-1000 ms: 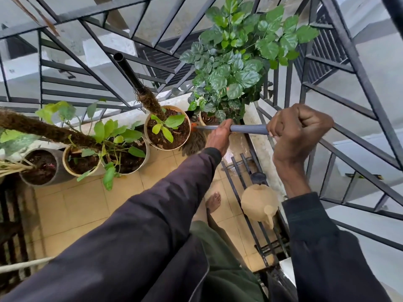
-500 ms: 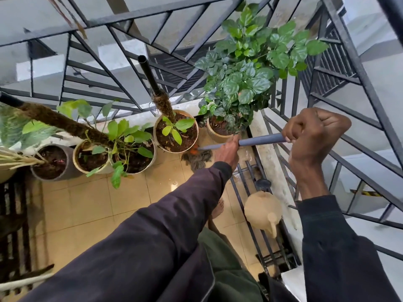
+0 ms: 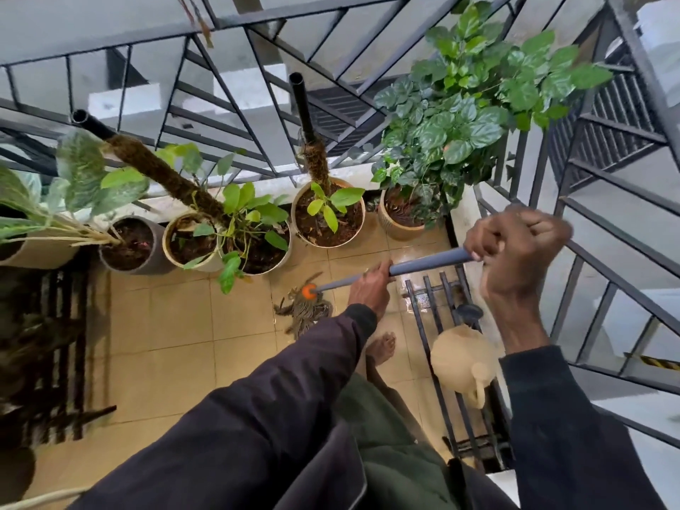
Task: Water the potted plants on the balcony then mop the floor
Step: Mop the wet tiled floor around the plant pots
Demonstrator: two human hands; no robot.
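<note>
Both my hands grip a grey mop handle [image 3: 427, 265]. My right hand [image 3: 515, 248] holds its upper end in a fist, and my left hand [image 3: 369, 288] holds it lower down. The stringy mop head [image 3: 305, 314], with an orange collar, lies on the beige floor tiles [image 3: 176, 318] in front of the pots. Several potted plants stand in a row along the railing: a beige pot with a moss pole [image 3: 329, 217], a bushy plant's pot [image 3: 399, 222], and others [image 3: 191, 241] to the left. A beige watering can [image 3: 461, 362] sits on a black metal rack at the right.
A black metal railing [image 3: 257, 115] encloses the balcony at the back and right. A black metal rack [image 3: 434, 325] stands on the floor at the right. Dark slatted furniture [image 3: 55, 344] is at the left. My bare foot [image 3: 381, 347] rests on the tiles near the mop head.
The mop head has been pulled back from between the pots toward my foot. My hands and the handle moved down and right, and the view shifted to show more floor.
</note>
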